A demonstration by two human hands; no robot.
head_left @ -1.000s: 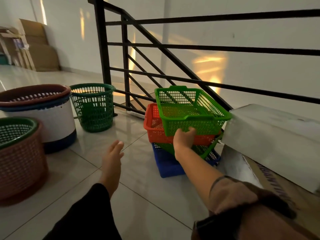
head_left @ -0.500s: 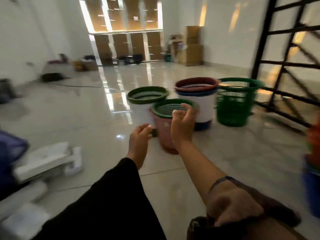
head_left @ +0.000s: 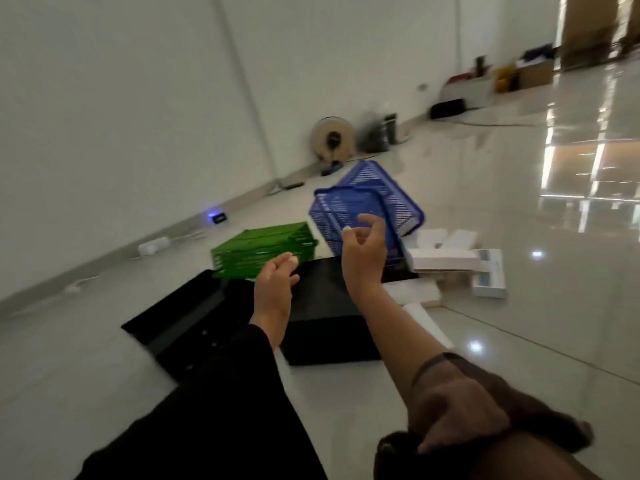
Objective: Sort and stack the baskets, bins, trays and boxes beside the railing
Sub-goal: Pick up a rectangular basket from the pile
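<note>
- The blue basket (head_left: 367,206) lies on the floor (head_left: 519,341) straight ahead of both hands, tipped on its side, its long axis slanting away up and to the right.
- The right hand (head_left: 363,252) is nearer; it hangs just in front of the basket's slatted wall, fingers loosely curled and parted, gripping nothing. I can't tell if a fingertip brushes the plastic.
- The left hand (head_left: 275,289) reaches forward lower down, fingers relaxed, empty, over a black flat tray (head_left: 325,327).
- A green crate stack (head_left: 263,251) sits left of the basket, just beyond the left hand.
- White boxes (head_left: 446,259) lie scattered to the basket's right.
</note>
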